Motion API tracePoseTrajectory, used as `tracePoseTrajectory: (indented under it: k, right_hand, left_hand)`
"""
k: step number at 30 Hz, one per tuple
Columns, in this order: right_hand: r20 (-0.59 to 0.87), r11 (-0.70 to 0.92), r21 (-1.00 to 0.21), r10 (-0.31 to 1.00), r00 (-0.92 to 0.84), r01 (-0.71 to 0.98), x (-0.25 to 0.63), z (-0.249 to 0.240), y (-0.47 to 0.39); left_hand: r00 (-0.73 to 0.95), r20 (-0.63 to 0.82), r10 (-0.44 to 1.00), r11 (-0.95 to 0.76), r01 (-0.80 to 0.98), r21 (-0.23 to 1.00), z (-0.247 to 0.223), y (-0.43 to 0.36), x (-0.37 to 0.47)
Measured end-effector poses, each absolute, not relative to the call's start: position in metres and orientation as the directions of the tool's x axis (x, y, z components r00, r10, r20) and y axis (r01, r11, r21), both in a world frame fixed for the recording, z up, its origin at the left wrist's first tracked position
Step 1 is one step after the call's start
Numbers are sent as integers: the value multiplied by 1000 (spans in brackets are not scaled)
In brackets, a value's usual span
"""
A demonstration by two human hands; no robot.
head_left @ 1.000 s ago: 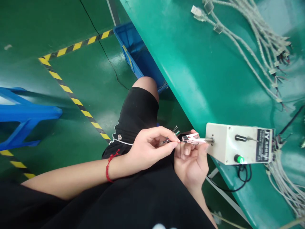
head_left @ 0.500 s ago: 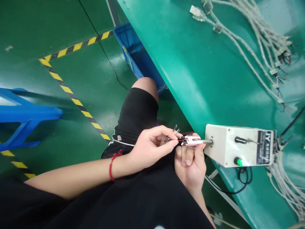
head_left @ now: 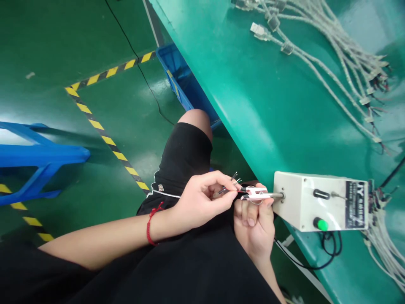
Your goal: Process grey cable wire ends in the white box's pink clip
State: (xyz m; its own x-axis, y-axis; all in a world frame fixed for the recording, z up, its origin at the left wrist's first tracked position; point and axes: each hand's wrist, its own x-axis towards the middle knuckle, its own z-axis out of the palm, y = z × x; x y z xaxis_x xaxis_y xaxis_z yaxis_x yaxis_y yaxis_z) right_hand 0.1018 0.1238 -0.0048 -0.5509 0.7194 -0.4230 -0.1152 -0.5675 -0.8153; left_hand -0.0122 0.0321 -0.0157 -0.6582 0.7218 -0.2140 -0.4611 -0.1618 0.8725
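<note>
Two bare hands meet at one white clip (head_left: 262, 195) on the single shaft (head_left: 278, 195) of one beige box (head_left: 311, 204) with one green button (head_left: 322, 224). The left hand (head_left: 198, 196) pinches several thin wires (head_left: 235, 181), too small to count, beside the clip's two black tips; the right hand (head_left: 255, 228), mostly curled, grips its base.

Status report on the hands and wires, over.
Left hand pinching thin wires; right hand holding the machine's white two-pronged head. Red wire at its black tips. No obstruction visible.
</note>
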Motion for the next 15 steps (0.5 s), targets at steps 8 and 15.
tracePoseTrajectory:
  k: [8, 15]
  right_hand:
    - [-403, -575, -804, 714, -573, -151, 102, -5, 124]
    - [-394, -564, -815, 709, -585, -133, 103, -5, 124]
  left_hand:
    - [-650, -202, 733, -147, -440, 886, -17, 32, -13]
    - [-640, -208, 740, -136, -445, 885, -17, 31, -12]
